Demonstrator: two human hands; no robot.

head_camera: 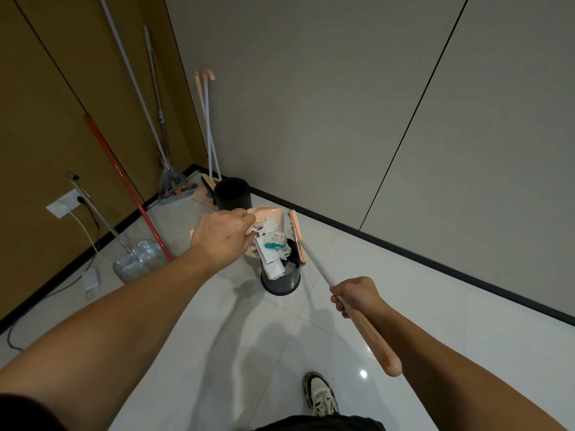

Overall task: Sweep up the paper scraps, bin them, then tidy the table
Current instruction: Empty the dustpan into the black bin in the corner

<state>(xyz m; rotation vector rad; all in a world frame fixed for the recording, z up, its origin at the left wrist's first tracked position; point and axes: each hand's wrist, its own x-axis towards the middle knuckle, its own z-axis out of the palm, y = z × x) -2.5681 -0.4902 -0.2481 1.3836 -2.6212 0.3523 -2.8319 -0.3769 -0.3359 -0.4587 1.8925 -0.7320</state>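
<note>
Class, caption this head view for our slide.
Left hand tips dustpan of paper scraps into bin; right hand holds broom.

At ten o'clock I see a red-handled mop [124, 181] and a flat mop [174, 185] leaning against the brown wall [37, 104], a wall socket [62, 205] beside them, and crushed plastic bottles [140, 259] on the floor [435, 306].

1. Glossy pale tiled floor [404, 306], with a bright spot of reflected light near the bottom.
2. Grey panelled wall [342, 104] on the right, crossed by thin dark seams.
3. Brown panelled wall [46, 104] on the left, meeting the grey one in a corner.
4. Black skirting board [435, 265] along the foot of both walls.
5. White wall socket [63, 203] low on the brown wall, with cables [87, 231] plugged in and trailing down to the floor.
</note>
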